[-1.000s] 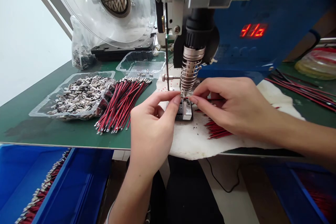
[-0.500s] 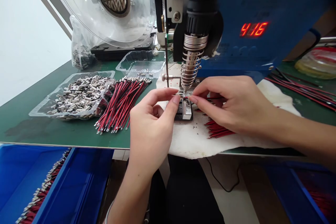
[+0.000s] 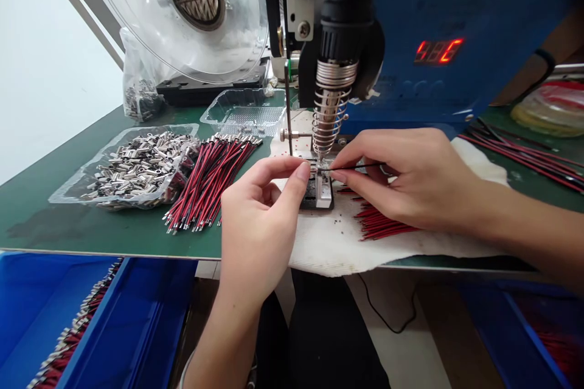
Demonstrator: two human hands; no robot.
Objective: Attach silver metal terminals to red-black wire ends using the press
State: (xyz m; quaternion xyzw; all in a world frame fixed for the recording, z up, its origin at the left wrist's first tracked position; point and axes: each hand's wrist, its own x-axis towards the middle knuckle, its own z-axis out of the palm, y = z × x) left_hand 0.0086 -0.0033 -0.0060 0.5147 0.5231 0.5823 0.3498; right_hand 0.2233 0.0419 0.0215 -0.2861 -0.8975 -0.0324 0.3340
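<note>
My left hand point(image 3: 260, 219) is closed, thumb and forefinger pinched together at the left side of a small metal fixture point(image 3: 323, 191). A small metal connector point(image 3: 312, 166) shows in part at those fingertips, most of it hidden. My right hand point(image 3: 410, 182) pinches a thin wire point(image 3: 356, 167), dark where it shows, whose end reaches left to the fixture. Just above hangs the soldering iron point(image 3: 331, 115) with its coiled spring guard, its tip close over the wire end. Beneath my right hand lies a bundle of red and black wires point(image 3: 383, 225) on a white cloth point(image 3: 333, 252).
A clear tray of metal connectors point(image 3: 141, 164) stands left, beside a pile of wires with connectors attached point(image 3: 214, 176). Behind are another clear tray point(image 3: 249, 110) and a large spool point(image 3: 219, 24). A blue machine point(image 3: 410, 97) rises behind my right hand. Blue bins point(image 3: 150, 316) sit below the table edge.
My left thumb and forefinger have come together from slightly apart. More of the dark wire shows between my right fingers and the fixture. The red digits read differently.
</note>
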